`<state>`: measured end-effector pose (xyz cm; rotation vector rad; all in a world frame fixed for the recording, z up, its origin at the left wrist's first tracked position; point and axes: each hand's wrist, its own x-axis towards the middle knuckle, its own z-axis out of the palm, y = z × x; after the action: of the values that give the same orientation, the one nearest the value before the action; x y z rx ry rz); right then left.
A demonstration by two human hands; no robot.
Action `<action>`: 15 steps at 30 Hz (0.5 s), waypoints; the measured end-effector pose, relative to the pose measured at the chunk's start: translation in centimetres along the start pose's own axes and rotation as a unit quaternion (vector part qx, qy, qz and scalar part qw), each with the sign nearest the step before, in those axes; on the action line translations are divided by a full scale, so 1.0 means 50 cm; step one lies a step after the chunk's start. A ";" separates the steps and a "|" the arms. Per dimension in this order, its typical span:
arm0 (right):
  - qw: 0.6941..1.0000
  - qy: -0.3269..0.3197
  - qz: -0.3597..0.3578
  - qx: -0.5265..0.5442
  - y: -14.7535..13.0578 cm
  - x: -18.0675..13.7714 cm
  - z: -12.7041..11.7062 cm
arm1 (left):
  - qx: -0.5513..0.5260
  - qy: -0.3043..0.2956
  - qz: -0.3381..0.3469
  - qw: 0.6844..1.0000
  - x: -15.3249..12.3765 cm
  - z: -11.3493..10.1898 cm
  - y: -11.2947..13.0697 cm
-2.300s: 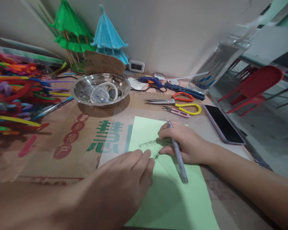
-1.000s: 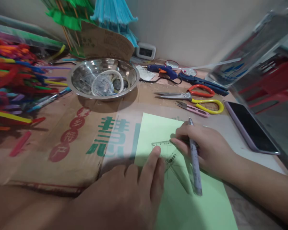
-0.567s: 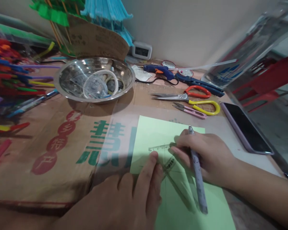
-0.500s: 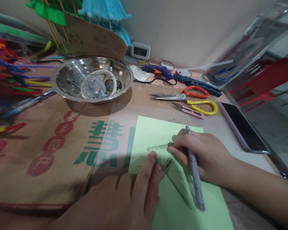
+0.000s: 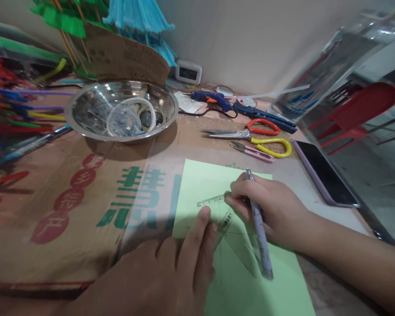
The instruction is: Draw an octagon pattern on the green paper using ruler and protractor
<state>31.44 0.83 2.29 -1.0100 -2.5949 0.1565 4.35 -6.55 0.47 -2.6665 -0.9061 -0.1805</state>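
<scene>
A sheet of light green paper [image 5: 191, 182] lies on the cardboard-covered table, with faint pencil-like lines on it. On the paper rests a clear set square [image 5: 211, 200] with a printed scale. My left hand [image 5: 181, 259] lies over its left part, fingers stretched out and fingertips pressing on the plastic. My right hand [image 5: 270, 202] has closed fingers around a grey patterned pen [image 5: 259, 228], which slants across the hand. Its thumb and index fingertips are at the right end of the scale; whether they pinch the set square is hard to tell.
Beyond the paper lie scissors [image 5: 232, 134], pink thread snips [image 5: 253, 152] and a glue gun [image 5: 210, 98]. A phone [image 5: 327, 173] is at right, near a clear bottle [image 5: 329, 66]. Back left stands a metal bowl [image 5: 75, 116] with small items; colourful pipe cleaners [image 5: 16, 107] sit farther left.
The whole scene has shifted slightly left in view. Both hands, the set square and the pen keep nearly the same positions on the paper.
</scene>
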 end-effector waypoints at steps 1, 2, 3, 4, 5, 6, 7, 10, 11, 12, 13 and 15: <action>1.000 0.000 0.000 0.001 0.000 0.000 0.000 | -0.003 0.001 -0.002 1.000 -0.001 0.001 0.000; 1.000 0.000 0.000 0.000 0.000 0.001 0.000 | -0.006 0.003 -0.002 1.000 -0.002 0.002 0.000; 1.000 0.002 -0.002 -0.003 -0.001 0.001 0.000 | -0.007 0.004 0.000 1.000 -0.004 0.004 0.001; 1.000 0.005 -0.005 -0.008 -0.001 0.002 0.000 | -0.007 0.005 0.002 1.000 -0.005 0.006 0.002; 1.000 0.007 -0.009 -0.014 -0.001 0.003 0.000 | -0.008 0.005 0.004 1.000 -0.006 0.009 0.003; 1.000 0.008 -0.012 -0.021 -0.001 0.003 0.000 | -0.009 0.006 0.002 1.000 -0.008 0.010 0.004; 1.000 0.008 -0.015 -0.026 -0.001 0.003 0.000 | -0.010 0.006 -0.001 1.000 -0.008 0.012 0.004; 0.999 0.002 -0.017 -0.036 -0.001 0.003 0.000 | -0.006 -0.003 0.005 1.000 -0.007 0.012 0.004; 0.999 0.001 -0.017 -0.038 -0.001 0.003 0.000 | -0.001 -0.005 0.009 1.000 -0.006 0.011 0.004; 0.999 -0.002 -0.016 -0.040 -0.002 0.003 -0.001 | 0.003 -0.007 0.015 1.000 -0.005 0.010 0.003; 0.999 -0.005 -0.014 -0.042 -0.003 0.002 -0.002 | 0.006 -0.006 0.019 1.000 -0.004 0.009 0.002; 0.999 -0.011 -0.013 -0.043 -0.004 0.002 -0.004 | 0.010 -0.003 0.019 1.000 -0.002 0.007 0.000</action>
<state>31.31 0.73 2.55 -1.0100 -2.6539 0.0509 4.29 -6.49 0.13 -2.6649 -0.8551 -0.1538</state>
